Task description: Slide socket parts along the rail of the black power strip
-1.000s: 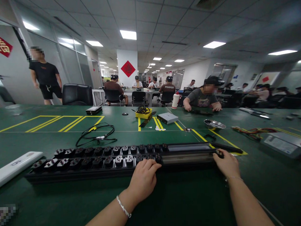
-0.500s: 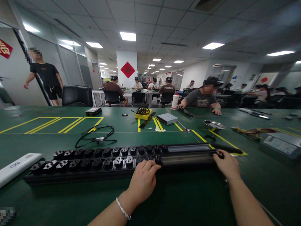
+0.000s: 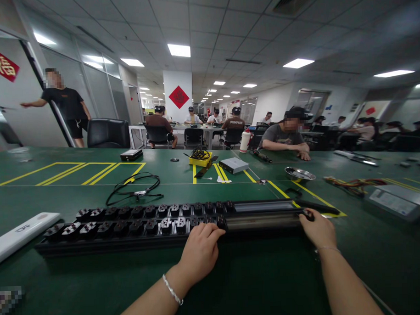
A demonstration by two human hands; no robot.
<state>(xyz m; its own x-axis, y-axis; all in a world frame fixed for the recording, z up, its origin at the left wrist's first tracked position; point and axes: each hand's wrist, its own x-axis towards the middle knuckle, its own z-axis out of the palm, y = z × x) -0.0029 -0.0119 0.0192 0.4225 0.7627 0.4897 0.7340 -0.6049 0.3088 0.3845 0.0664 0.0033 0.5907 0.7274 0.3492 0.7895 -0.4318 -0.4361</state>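
Head camera, looking forward and down: a long black holder (image 3: pixel 113 246) lies flat on the green table (image 3: pixel 255 275) right in front of me. Its long axis runs left to right, across my body, close to parallel with the rows of yellow tape beyond. Two rows of black plugs (image 3: pixel 136 227) line its left and middle stretch, metal pins facing up; towards the right end, the bare grey channel (image 3: pixel 263 221) shows.

My left hand (image 3: pixel 202 247) rests at the front edge, beside the last plug of the near row. Its fingers are bent and pressed together, the tips touching that spot; whether they grip anything, I cannot tell. My right hand (image 3: pixel 316 227) is at the holder's right end, thumb and forefinger pinching a small black piece (image 3: pixel 308 214).

A white slab (image 3: pixel 23 237) lies just beside the holder's left end, slanting away from me. A loop of black cable (image 3: pixel 133 187) lies behind the holder, and a metal box with wires (image 3: pixel 394 199) sits further right.
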